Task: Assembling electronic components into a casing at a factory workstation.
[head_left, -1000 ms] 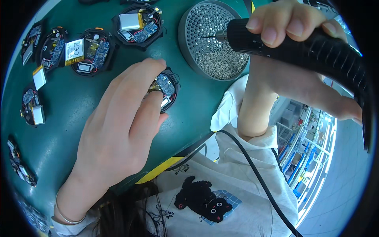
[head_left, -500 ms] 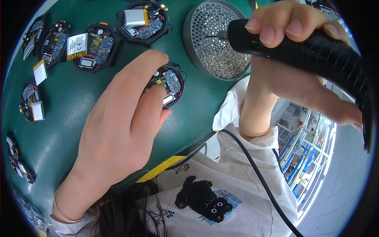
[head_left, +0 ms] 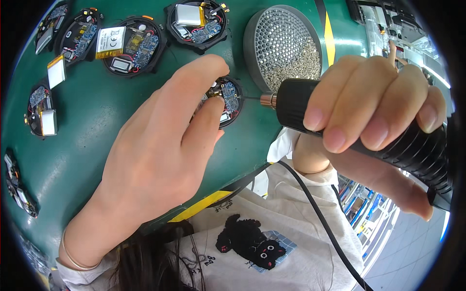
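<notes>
My left hand (head_left: 150, 140) is closed on a small round black housing (head_left: 239, 114), its thumb and fingers gripping the left side. Inside the housing a blue circuit board (head_left: 230, 95), thin wires and a pale rectangular part show; the fingers cover the rest. My right hand (head_left: 374, 104) is wrapped round a black electric screwdriver (head_left: 295, 103) held nearly level. Its thin bit points left and its tip reaches the board's right edge; whether it touches a screw cannot be made out.
A round grey tray (head_left: 250, 56) with a perforated plate and many small screws stands beyond the screwdriver. Several opened housings, one of them a round housing (head_left: 196, 24), and a loose battery (head_left: 56, 72) lie left and far on the green table (head_left: 73, 160). A black cable (head_left: 315, 213) hangs in front.
The screwdriver has moved from over the screw tray toward me, and its bit now reaches the housing. My left hand keeps its grip. The whole view has shifted slightly.
</notes>
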Tool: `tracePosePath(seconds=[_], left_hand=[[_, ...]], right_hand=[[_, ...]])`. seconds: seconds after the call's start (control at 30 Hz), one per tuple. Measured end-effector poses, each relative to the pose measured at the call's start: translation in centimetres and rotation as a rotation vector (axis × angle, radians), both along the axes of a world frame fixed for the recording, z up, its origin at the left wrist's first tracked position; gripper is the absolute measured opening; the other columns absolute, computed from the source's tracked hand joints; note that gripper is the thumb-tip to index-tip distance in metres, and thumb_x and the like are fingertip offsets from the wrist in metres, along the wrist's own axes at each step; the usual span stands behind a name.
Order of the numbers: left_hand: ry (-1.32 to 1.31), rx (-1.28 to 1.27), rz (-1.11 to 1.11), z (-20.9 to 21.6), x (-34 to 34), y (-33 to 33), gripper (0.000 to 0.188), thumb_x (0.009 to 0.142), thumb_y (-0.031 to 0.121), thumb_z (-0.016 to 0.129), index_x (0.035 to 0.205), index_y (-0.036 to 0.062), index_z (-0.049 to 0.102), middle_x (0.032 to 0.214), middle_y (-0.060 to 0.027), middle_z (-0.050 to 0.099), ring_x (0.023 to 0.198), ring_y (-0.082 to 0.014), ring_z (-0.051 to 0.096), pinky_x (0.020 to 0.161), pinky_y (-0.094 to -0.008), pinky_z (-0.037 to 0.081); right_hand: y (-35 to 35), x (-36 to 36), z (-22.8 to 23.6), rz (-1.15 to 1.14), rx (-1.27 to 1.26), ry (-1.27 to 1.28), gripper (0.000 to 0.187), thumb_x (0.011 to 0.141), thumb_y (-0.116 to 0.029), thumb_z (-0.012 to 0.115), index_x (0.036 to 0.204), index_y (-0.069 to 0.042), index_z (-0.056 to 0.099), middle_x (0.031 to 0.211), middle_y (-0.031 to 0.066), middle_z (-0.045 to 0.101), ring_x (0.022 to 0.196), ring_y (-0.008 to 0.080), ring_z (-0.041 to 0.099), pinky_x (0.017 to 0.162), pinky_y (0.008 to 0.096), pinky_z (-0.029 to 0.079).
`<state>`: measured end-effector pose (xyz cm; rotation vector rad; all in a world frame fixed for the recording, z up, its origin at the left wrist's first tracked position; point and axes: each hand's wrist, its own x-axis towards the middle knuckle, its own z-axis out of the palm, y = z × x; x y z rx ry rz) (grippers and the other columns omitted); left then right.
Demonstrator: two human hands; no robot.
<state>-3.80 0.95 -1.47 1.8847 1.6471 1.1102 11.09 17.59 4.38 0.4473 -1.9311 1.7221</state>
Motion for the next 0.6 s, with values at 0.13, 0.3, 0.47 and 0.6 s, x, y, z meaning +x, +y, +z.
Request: tracePosePath(seconds=[0.13, 0.3, 0.47, 0.6], left_hand=[[-0.014, -0.002, -0.003, 0.1, 0.0, 0.1, 0.036, 0.064, -0.004, 0.072, 0.098, -0.0030, 0.061, 0.120, -0.0194, 0.052, 0.107, -0.0349, 0.055, 0.087, -0.0403, 0.049], [-0.051, 0.009, -0.002, -0.2, 0.0, 0.2, 0.037, 0.062, -0.005, 0.073, 0.097, -0.0032, 0.061, 0.119, -0.0199, 0.050, 0.107, -0.0349, 0.055, 0.088, -0.0402, 0.048], [-0.073, 0.017, -0.015, 0.5, 0.2, 0.6, 0.038, 0.060, -0.006, 0.072, 0.097, -0.0027, 0.061, 0.119, -0.0197, 0.050, 0.108, -0.0350, 0.054, 0.087, -0.0401, 0.047], [-0.047, -0.015, 0.011, -0.1, -0.1, -0.1, 0.040, 0.059, -0.006, 0.072, 0.097, -0.0027, 0.060, 0.119, -0.0199, 0.050, 0.107, -0.0354, 0.055, 0.088, -0.0403, 0.047]], right_hand=[[-0.2, -0.1, -0.3, -0.022, -0.001, 0.024, 0.084, 0.074, -0.065, 0.066, 0.119, 0.002, 0.042, 0.091, 0.0116, 0.053, 0.063, 0.0205, 0.057, 0.047, 0.0338, 0.049], [-0.7, -0.6, -0.7, -0.008, 0.036, 0.016, 0.083, 0.075, -0.064, 0.065, 0.119, 0.002, 0.042, 0.091, 0.0121, 0.053, 0.063, 0.0208, 0.057, 0.048, 0.0342, 0.050], [-1.4, -0.6, 0.1, -0.003, 0.099, -0.008, 0.082, 0.076, -0.064, 0.064, 0.120, 0.002, 0.041, 0.091, 0.0125, 0.053, 0.064, 0.0210, 0.057, 0.048, 0.0346, 0.051], [-1.4, -1.1, -1.0, 0.041, 0.073, 0.007, 0.081, 0.077, -0.063, 0.063, 0.121, 0.001, 0.040, 0.091, 0.0127, 0.053, 0.064, 0.0212, 0.058, 0.049, 0.0348, 0.052]])
